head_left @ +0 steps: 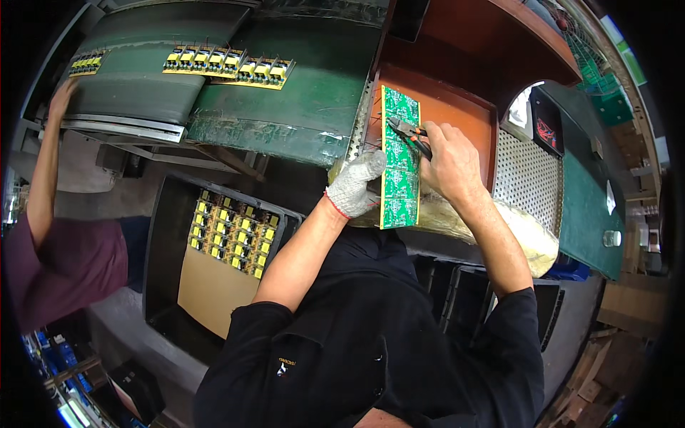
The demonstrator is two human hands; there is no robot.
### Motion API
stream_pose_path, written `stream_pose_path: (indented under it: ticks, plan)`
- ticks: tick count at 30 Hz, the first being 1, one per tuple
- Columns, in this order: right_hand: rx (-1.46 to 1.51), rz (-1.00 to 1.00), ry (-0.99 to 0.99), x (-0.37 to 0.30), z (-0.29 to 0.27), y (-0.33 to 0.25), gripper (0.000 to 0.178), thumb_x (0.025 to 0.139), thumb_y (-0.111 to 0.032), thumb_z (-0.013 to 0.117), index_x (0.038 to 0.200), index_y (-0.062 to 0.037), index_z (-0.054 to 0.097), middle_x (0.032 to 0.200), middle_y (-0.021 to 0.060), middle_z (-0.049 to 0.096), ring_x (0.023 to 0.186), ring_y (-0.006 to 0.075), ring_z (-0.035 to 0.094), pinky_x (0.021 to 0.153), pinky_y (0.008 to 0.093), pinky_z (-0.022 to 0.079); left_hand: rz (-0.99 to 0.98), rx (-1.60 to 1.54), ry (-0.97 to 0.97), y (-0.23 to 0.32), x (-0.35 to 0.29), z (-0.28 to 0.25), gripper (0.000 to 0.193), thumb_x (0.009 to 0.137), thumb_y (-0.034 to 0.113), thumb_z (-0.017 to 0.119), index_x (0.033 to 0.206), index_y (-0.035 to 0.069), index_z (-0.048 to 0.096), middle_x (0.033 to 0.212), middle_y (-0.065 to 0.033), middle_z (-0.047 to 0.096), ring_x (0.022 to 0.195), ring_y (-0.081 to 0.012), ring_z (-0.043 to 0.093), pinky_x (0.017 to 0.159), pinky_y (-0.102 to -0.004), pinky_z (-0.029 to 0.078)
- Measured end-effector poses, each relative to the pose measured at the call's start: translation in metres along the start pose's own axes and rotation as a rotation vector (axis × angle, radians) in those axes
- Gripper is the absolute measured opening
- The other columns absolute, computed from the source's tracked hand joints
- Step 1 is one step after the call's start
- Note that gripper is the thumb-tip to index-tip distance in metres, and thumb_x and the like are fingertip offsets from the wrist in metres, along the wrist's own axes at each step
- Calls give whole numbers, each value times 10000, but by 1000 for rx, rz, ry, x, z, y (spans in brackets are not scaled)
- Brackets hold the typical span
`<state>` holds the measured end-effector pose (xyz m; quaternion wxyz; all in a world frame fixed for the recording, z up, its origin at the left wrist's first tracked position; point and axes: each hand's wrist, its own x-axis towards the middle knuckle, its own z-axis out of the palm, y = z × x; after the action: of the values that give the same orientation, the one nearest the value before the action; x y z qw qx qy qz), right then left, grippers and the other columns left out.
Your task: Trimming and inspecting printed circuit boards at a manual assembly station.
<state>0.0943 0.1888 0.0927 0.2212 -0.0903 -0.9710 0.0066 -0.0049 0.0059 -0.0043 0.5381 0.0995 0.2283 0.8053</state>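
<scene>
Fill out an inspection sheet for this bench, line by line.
Surface: orange-brown bench, perforated metal panel to its right.
Job's things: green circuit board stands on edge; cutters at its face.
Clutter: plastic wrap along the bench front.
Hands: gloved left hand steadies the board; bare right hand grips the cutters.
Cables: nothing seen.
Surroundings: green conveyor carrying yellow-part boards; tray of boards; co-worker's arm at left.

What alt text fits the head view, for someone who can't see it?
A person's gloved left hand steadies a long green circuit board panel upright while the bare right hand works small orange-handled cutters against its face. Left of the hands, a black tray holds boards with yellow components, and more lie on a green conveyor belt.
</scene>
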Motion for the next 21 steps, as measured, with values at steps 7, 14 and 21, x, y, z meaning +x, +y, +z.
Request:
stream_pose_path:
  ticks: [7, 14, 21]
  plan:
    - [-6, -9, 19, 0, -1, -1, 407, 797, -99, 715, 1201, -63, 679, 968, 124, 668, 856, 326, 675, 755, 415, 553, -9, -56, -65, 2, 1, 3, 336, 1013, 119, 668, 1336, 26, 670, 1235, -123, 761, 1069, -238, 757, 946, -404, 622]
    - [71, 147, -268, 3, -6, 1, 419, 802, -85, 706, 1217, -43, 674, 981, 130, 675, 869, 338, 682, 746, 428, 555, -17, -55, -17, -2, 4, -7, 347, 1008, 115, 677, 1345, 32, 668, 1235, -122, 761, 1065, -245, 758, 940, -415, 624]
    - [30, 13, 5, 7, -3, -4, 312, 784, -96, 690, 1086, -38, 637, 912, 153, 651, 819, 348, 666, 722, 444, 553, -26, -51, -28, 2, 0, 2, 387, 1001, 125, 692, 1375, 36, 651, 1254, -124, 756, 1080, -251, 757, 949, -432, 624]
